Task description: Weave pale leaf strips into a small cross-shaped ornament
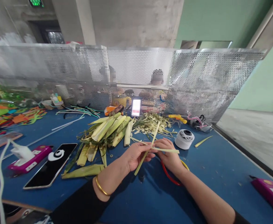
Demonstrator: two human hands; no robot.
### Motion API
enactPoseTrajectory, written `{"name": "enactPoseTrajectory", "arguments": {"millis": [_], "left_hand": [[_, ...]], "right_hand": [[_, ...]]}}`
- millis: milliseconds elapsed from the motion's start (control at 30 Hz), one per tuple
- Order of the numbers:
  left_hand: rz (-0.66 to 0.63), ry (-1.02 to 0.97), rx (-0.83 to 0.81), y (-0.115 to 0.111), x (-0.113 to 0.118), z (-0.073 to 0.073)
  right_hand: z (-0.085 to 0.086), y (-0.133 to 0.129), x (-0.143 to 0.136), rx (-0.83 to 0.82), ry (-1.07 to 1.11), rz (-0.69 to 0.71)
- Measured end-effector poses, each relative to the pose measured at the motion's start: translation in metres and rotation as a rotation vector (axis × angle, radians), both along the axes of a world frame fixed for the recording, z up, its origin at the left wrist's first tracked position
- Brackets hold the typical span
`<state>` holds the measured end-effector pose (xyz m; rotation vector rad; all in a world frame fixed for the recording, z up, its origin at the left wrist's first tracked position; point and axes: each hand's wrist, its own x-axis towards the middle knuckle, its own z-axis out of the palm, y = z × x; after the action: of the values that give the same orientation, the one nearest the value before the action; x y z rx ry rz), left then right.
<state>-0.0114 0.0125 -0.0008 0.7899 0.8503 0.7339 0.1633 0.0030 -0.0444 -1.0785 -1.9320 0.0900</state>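
L+R fingers (161, 144) hold x'd strips (155, 134)

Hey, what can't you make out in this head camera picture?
Head view:
1. Exactly how the pale strips meet: partly covered by the left hand and right hand.
2. Whether the red curved piece joins the yellow one: the right wrist is in front.
3. The rest of the magenta block on the right: cut off by the right edge.
4. The propped phone's screen: text blurred.
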Motion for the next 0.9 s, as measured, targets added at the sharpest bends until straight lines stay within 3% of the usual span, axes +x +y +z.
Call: {"name": "enactPoseTrajectory", "arguments": {"millis": [133,233,467,533,700,800,900], "left_hand": [[0.113,0.026,0.024,0.001,-0.002,0.004],[0.130,0.062,0.052,0.002,0.000,0.001],[0.243,0.123,0.130,0.003,0.008,-0.011],[0.224,0.105,0.126,0.004,0.007,-0.009],[0.107,0.097,0.095,0.002,0.003,-0.002],[0.040,0.158,0.175,-0.001,0.003,-0.003],[-0.031,0.261,0.283,-0.005,0.004,-0.005]], "right_hand": [[0.012,-0.008,0.002,-0.128,0.190,0.021],[0.017,-0.016,-0.002,-0.232,0.274,0.031],[0.021,-0.024,-0.010,-0.090,0.136,0.141],[0.026,-0.022,-0.003,-0.203,0.252,0.117],[0.037,-0.010,0.013,-0.627,0.817,-0.050],[0.036,-0.007,0.009,-0.784,0.839,-0.047],[0.029,-0.009,-0.001,-0.754,0.812,0.047]]}}
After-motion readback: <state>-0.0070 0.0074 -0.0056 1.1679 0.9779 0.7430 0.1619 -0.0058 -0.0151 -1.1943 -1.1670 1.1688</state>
